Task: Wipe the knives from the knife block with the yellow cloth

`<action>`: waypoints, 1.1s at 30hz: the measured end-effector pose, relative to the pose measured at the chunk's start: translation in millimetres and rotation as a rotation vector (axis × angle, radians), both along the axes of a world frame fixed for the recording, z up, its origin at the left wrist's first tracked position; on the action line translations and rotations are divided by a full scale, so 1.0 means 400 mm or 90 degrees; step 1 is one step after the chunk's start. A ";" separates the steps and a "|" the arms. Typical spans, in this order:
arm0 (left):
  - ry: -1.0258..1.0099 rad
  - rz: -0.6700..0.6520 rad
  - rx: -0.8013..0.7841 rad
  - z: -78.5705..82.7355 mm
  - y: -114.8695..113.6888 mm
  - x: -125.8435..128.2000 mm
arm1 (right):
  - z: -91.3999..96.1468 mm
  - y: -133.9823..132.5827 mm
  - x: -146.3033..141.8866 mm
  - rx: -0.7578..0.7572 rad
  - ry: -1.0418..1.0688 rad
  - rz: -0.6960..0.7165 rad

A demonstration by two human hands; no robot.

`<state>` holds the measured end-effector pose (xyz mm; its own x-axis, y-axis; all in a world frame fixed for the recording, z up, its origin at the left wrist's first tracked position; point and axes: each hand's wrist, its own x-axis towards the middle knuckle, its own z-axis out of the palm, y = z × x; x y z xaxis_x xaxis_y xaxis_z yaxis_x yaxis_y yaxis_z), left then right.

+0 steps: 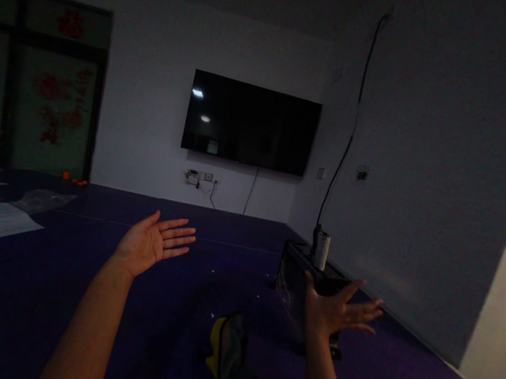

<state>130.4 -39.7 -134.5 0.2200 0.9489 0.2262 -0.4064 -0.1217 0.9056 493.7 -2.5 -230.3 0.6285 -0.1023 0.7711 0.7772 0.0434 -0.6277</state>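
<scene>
Both hands bare and raised, nothing held

Step in hand: looks like a free pause, left hand (148, 246) and right hand (332, 311) both held up over the purple, flat, smooth-looking floor (177, 305). Left fingers lightly fanned, thumb apart, palm in view. Right fingers spread wide, thumb well away from them. Neither closes on anything. Judgement: any grasp from here would call for lowering a hand and bringing fingers together round a thing.

Nearest thing: long, black, box-shaped unit with feet, hard-looking, material unclear (291, 282). Sits just beyond the right fingers, partly hidden by that hand; seems apart, contact can't be confirmed. Dark sides, pale scratch-like marks on the near face. Pale, upright, block-like object (322, 253) stands on its top, beyond the right thumb; thin black cable (347, 147) runs up the wall from beside it.

Dark grey-and-yellow, soft-looking, rounded item (230, 347) lies between the two forearms, nearer the wearer than either set of fingertips. Blurred; can't tell what it is.
</scene>
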 end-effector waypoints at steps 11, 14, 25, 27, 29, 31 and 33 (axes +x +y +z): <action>0.007 0.092 0.050 0.000 -0.014 0.017 | 0.085 -0.030 -0.204 -0.473 -0.291 0.726; 0.014 0.102 0.064 0.002 -0.017 0.018 | 0.012 -0.015 -0.253 -0.745 -0.297 0.804; 0.013 0.169 0.052 0.009 -0.021 0.006 | 0.123 -0.092 -0.096 -0.857 -0.153 0.843; 0.011 0.181 0.054 0.009 -0.022 0.006 | 0.156 -0.141 -0.012 -0.683 -0.143 0.776; 0.012 0.201 0.057 0.008 -0.020 0.005 | 0.169 -0.183 0.076 -0.612 -0.133 0.724; 0.017 0.228 0.061 0.004 -0.015 0.004 | 0.157 -0.207 0.158 -0.615 -0.100 0.662; 0.022 0.257 0.065 -0.003 -0.007 0.001 | 0.123 -0.208 0.225 -0.633 -0.033 0.610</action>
<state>130.7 -42.7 -135.7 -0.1555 0.9338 0.3223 -0.2776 -0.3544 0.8929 583.9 -85.5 -181.1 0.1087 0.9511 0.2891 0.7220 0.1244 -0.6806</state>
